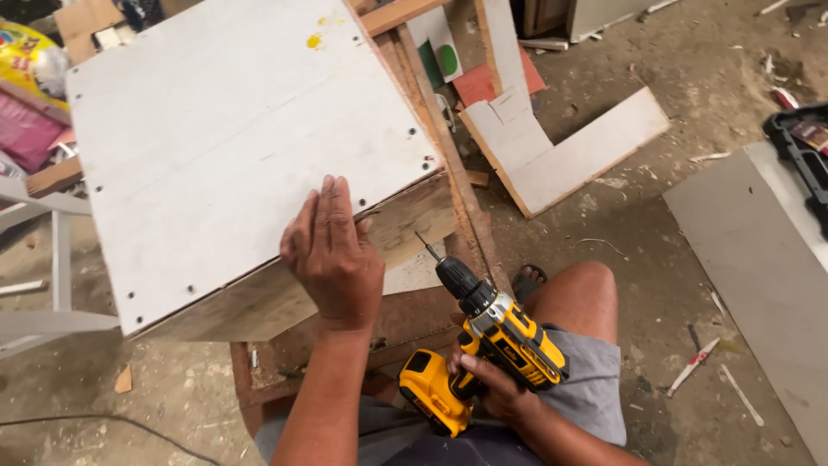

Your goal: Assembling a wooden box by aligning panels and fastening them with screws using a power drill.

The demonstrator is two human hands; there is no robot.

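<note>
A large white board (233, 129) lies screwed onto a wooden box frame (405, 226), with several dark screw heads along its edges. My left hand (332, 250) rests flat on the board's near edge, fingers together, pressing down on it. My right hand (492, 388) grips the handle of a yellow and black cordless drill (487, 345). The drill's bit (427, 247) points up and left toward the box's wooden side, just right of my left hand and a short way off the wood.
An L-shaped white offcut (561, 151) lies on the dusty floor at the upper right. A grey panel (759, 267) and a black tool case (802, 147) sit at the right edge. A white frame (52, 259) stands left. My bare knee (578, 298) is beside the drill.
</note>
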